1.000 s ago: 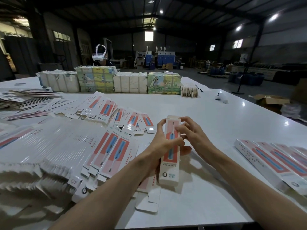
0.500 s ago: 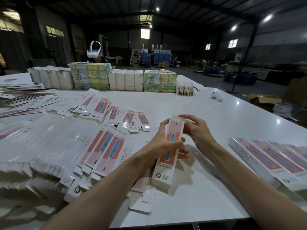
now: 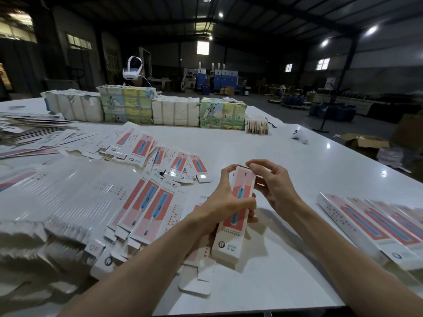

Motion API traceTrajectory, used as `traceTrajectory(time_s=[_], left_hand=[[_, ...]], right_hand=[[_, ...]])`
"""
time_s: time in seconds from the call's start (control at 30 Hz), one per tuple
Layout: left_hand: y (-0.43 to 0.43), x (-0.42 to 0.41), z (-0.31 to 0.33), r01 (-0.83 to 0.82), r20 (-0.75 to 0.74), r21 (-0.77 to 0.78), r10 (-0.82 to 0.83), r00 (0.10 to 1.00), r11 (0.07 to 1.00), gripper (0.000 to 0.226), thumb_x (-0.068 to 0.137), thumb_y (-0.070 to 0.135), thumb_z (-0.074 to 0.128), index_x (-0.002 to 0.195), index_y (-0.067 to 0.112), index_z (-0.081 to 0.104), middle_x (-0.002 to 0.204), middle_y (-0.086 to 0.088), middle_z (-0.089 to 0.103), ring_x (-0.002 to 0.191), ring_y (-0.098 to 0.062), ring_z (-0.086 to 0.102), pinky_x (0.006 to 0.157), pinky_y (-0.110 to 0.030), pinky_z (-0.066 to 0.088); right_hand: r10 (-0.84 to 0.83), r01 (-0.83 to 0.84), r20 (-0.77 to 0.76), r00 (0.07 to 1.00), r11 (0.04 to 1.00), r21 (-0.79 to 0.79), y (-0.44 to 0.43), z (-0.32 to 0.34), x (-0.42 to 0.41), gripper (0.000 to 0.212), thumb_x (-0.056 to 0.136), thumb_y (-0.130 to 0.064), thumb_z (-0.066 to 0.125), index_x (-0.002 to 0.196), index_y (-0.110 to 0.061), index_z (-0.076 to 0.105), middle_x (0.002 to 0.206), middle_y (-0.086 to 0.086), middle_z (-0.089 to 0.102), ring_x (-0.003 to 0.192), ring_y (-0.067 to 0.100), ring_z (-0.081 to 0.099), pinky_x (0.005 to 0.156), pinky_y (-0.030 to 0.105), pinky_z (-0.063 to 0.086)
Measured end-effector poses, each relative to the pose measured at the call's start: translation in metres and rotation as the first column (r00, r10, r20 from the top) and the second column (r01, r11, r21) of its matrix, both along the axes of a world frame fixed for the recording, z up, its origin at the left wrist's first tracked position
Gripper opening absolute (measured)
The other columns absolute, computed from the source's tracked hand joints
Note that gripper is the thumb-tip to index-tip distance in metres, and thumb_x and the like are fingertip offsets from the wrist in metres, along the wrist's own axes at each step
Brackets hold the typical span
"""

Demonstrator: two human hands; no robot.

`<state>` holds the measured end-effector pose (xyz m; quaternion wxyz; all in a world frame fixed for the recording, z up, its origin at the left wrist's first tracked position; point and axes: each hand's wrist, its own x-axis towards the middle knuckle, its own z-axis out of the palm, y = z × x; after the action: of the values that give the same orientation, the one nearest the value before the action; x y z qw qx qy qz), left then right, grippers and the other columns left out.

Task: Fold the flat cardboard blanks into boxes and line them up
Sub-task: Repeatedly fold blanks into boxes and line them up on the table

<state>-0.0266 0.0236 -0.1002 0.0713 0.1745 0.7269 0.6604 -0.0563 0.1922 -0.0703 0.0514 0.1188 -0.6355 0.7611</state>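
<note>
Box [image 3: 243, 186] tilted rightward; left hand [image 3: 219, 202] grips middle, right hand [image 3: 274, 186] pinches top; blanks [image 3: 148, 209] alongside left.

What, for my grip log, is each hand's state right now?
Left hand: holding the box, fingers curled round it.
Right hand: fingers pinching the box's top end.

White glossy worktop [image 3: 297, 179]. Left: flat blanks [image 3: 146, 209] fanned in overlapping heaps, loose sheets [image 3: 29, 131] at far left. Right edge: folded boxes [image 3: 375, 227] side by side in a row. Far side: wrapped bundles [image 3: 174, 113] in a line, small tan stack [image 3: 256, 126] just beside them, white controller [image 3: 300, 136] lying apart.
</note>
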Motion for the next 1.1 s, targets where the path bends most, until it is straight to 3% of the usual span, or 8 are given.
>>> traceTrajectory(time_s=[0.23,0.47,0.6,0.73,0.87,0.97,1.1], left_hand=[[-0.001,0.001,-0.001,-0.021,-0.025,-0.034,0.02,0.999,0.999,0.102,0.08,0.02,0.086,0.138,0.065,0.016,0.123,-0.011,0.056,0.079,-0.026,0.08,0.066,-0.027,0.062],[0.002,0.006,0.003,-0.036,-0.056,0.006,0.036,0.998,0.999,0.109,0.082,0.013,0.084,0.151,0.064,0.018,0.131,-0.006,0.05,0.094,-0.015,0.077,0.072,-0.033,0.065],[0.0,0.01,0.005,-0.053,-0.015,0.072,0.054,0.998,0.996,0.099,0.081,0.011,0.083,0.146,0.058,0.025,0.126,-0.015,0.054,0.093,-0.028,0.077,0.076,-0.042,0.066],[-0.003,0.006,0.006,-0.11,-0.008,0.106,0.111,0.994,0.988,0.094,0.082,0.01,0.082,0.142,0.057,0.029,0.119,-0.018,0.058,0.084,-0.024,0.079,0.071,-0.036,0.065],[-0.005,0.003,0.005,-0.119,0.04,0.16,0.114,0.993,0.98,0.095,0.075,0.012,0.085,0.138,0.06,0.032,0.122,-0.023,0.057,0.091,-0.035,0.078,0.079,-0.049,0.066],[-0.006,0.002,0.005,-0.089,0.051,0.2,0.08,0.995,0.976,0.094,0.074,0.012,0.084,0.137,0.059,0.032,0.12,-0.024,0.06,0.086,-0.032,0.079,0.076,-0.046,0.066],[-0.006,0.002,0.008,-0.079,0.044,0.181,0.072,0.996,0.98,0.093,0.075,0.014,0.083,0.138,0.058,0.031,0.12,-0.024,0.062,0.086,-0.032,0.079,0.078,-0.047,0.066]], right_hand=[[0.005,-0.005,0.015,1.0,1.0,0.021,0.005,-0.003,-0.004,0.016,0.103,-0.008,0.064,0.108,0.001,0.075,0.101,0.013,0.077,0.092,0.03,0.076,0.073,0.036,0.064],[0.056,-0.056,-0.014,0.998,0.998,0.01,0.005,-0.003,-0.005,0.02,0.104,-0.008,0.059,0.104,-0.003,0.078,0.105,0.018,0.076,0.096,0.031,0.075,0.076,0.034,0.062],[0.131,-0.131,-0.023,0.991,0.991,-0.001,0.002,-0.005,-0.005,0.02,0.103,-0.009,0.059,0.11,-0.006,0.077,0.11,0.019,0.075,0.102,0.033,0.076,0.078,0.036,0.063],[0.132,-0.129,-0.061,0.989,0.991,0.047,-0.005,-0.012,-0.003,0.022,0.102,-0.016,0.067,0.123,-0.016,0.071,0.112,0.014,0.076,0.104,0.032,0.076,0.082,0.034,0.063],[0.138,-0.13,-0.106,0.985,0.988,0.084,-0.007,-0.014,0.0,0.022,0.102,-0.021,0.069,0.124,-0.016,0.073,0.118,0.011,0.077,0.109,0.031,0.075,0.084,0.033,0.063],[0.087,-0.06,-0.175,0.981,0.986,0.155,-0.007,-0.012,0.004,0.019,0.102,-0.021,0.069,0.119,-0.017,0.076,0.115,0.007,0.079,0.107,0.028,0.076,0.088,0.036,0.064],[0.012,0.039,-0.242,0.97,0.979,0.202,-0.009,-0.01,0.008,0.016,0.102,-0.019,0.069,0.115,-0.015,0.079,0.107,0.004,0.081,0.1,0.025,0.079,0.082,0.033,0.064]])
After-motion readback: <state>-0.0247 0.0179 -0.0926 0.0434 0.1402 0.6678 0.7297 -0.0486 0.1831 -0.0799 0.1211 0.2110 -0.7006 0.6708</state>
